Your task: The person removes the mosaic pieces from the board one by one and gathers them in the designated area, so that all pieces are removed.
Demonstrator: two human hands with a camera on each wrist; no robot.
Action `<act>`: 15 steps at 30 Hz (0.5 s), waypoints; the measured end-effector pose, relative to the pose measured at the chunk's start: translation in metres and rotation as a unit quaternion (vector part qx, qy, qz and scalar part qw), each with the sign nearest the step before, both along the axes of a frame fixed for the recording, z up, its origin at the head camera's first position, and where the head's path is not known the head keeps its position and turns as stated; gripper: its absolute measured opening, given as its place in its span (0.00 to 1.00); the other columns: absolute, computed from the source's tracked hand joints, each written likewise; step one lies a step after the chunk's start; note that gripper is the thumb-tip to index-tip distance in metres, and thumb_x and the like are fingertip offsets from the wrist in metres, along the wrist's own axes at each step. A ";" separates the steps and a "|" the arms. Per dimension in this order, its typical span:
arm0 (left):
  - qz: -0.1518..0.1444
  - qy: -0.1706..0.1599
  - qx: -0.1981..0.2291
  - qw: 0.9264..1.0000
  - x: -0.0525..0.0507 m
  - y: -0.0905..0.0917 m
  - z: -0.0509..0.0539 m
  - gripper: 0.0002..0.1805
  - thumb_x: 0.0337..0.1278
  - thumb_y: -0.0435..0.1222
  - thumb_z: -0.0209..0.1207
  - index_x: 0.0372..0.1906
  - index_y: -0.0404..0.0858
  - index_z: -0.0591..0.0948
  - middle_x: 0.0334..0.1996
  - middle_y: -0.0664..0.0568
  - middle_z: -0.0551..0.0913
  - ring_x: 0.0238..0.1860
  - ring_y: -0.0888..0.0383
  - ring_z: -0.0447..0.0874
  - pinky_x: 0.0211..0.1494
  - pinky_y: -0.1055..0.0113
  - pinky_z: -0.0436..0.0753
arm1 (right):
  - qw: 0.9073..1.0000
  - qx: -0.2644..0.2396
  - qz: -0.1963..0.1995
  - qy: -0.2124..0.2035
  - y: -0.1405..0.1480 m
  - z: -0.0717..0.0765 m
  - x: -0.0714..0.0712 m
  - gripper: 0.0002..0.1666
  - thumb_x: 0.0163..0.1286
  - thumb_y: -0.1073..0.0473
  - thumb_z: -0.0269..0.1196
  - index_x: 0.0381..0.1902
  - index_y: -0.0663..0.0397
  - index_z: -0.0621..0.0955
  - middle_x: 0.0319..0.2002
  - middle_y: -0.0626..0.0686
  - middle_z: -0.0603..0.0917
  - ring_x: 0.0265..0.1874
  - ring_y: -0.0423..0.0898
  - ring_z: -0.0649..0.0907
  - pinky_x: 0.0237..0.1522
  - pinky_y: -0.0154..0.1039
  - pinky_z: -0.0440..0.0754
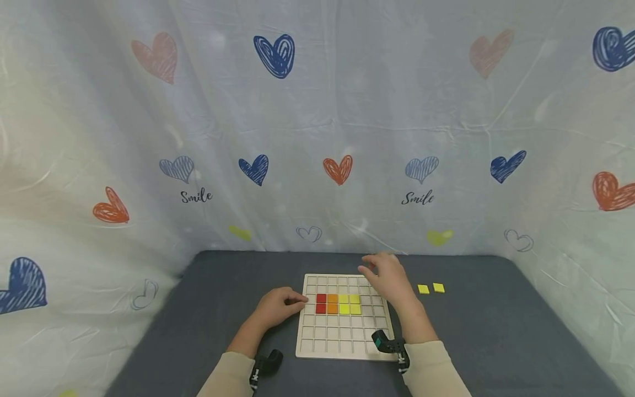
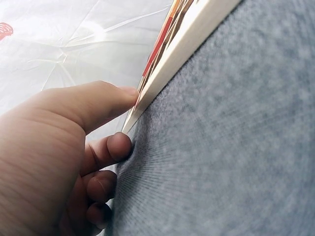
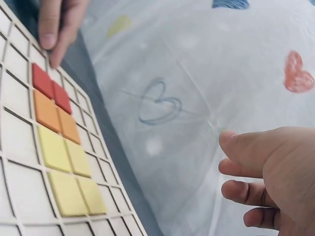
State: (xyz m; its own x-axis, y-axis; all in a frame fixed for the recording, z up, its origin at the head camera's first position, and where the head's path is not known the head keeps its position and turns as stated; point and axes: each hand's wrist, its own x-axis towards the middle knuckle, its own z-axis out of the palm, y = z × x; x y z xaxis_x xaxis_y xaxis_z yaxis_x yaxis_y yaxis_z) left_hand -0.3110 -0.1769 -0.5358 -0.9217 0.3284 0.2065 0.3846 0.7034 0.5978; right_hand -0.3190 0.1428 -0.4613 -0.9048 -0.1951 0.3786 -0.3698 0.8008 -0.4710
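A pale wooden grid board (image 1: 334,348) lies on the dark table. On it sit pairs of red tiles (image 1: 321,303) and orange tiles (image 1: 332,303), with several yellow tiles (image 1: 349,304) beside them. My left hand (image 1: 276,306) holds the board's left edge; the left wrist view shows the thumb (image 2: 110,101) on the rim and the index fingertip (image 2: 119,146) just under it. Over the board's far right corner hovers my right hand (image 1: 389,278), fingers loosely bent. Nothing shows between its fingers in the right wrist view, where the hand (image 3: 275,172) is apart from the board.
Two loose yellow tiles (image 1: 430,288) lie on the grey tabletop (image 1: 476,331) to the right of the board. A white curtain (image 1: 377,110) printed with hearts hangs behind and along both sides of the table. Each wrist carries a small black camera (image 1: 389,343).
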 end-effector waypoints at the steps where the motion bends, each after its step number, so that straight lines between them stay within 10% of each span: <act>1: 0.000 0.000 0.000 1.000 0.000 0.000 0.000 0.08 0.64 0.43 0.69 0.45 0.51 0.92 0.29 0.65 0.78 0.29 0.66 0.72 0.35 0.65 0.75 | 1.000 0.004 0.002 -0.004 -0.004 -0.001 0.001 0.21 0.74 0.50 0.67 0.58 0.55 0.86 0.42 0.52 0.82 0.44 0.52 0.77 0.45 0.51 0.76; 15: 0.000 -0.008 -0.004 1.000 -0.003 0.000 -0.001 0.09 0.61 0.45 0.71 0.45 0.51 0.92 0.30 0.65 0.79 0.29 0.65 0.72 0.35 0.65 0.74 | 0.988 0.135 0.068 -0.015 -0.072 -0.027 0.018 0.24 0.71 0.46 0.69 0.57 0.55 0.87 0.45 0.53 0.79 0.41 0.49 0.72 0.42 0.46 0.72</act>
State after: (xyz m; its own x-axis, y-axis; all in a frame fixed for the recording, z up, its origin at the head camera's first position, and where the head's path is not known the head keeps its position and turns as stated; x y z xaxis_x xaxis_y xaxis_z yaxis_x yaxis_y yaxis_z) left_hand -0.3140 -0.1772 -0.5363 -0.9245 0.3306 0.1897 0.3758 0.7075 0.5986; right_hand -0.3006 0.0713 -0.4884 -0.8733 -0.4062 0.2689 -0.4720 0.8422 -0.2605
